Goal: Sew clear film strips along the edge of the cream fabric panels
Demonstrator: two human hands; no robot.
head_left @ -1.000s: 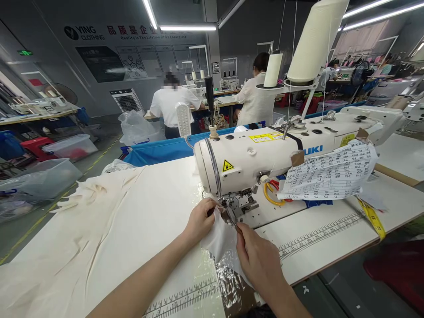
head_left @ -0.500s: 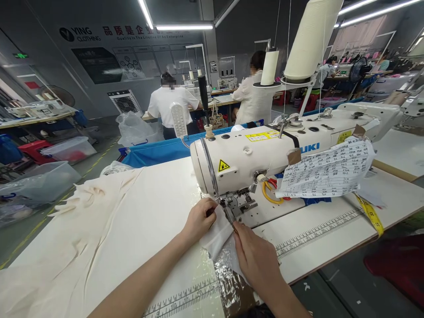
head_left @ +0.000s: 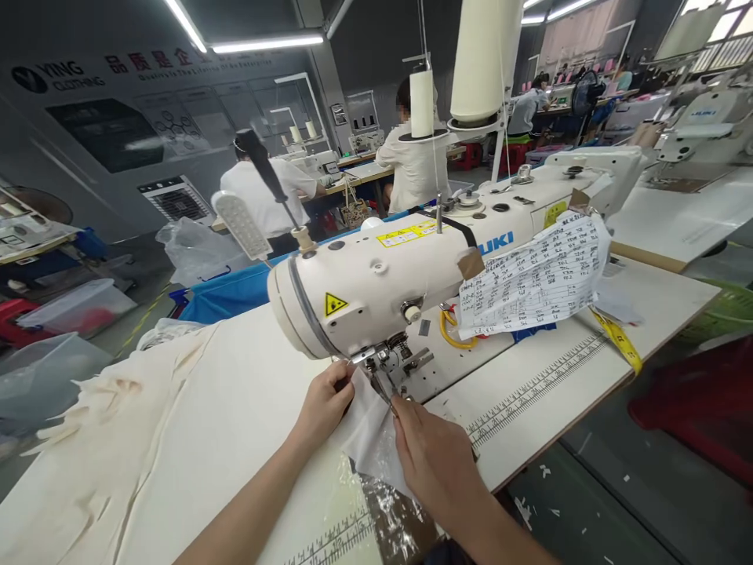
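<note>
Thin white fabric scrap [head_left: 369,435] sits lower centre under the sewing machine's presser foot [head_left: 393,369]; looks light, floppy, slippery. Left hand [head_left: 323,402] and right hand [head_left: 432,459] both pinch its edges, the best hold.

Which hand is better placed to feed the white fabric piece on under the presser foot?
Probably the left hand: it pinches the white fabric piece right beside the presser foot. The right hand rests nearer the person, on the piece's near edge, better suited to steadying.
</note>
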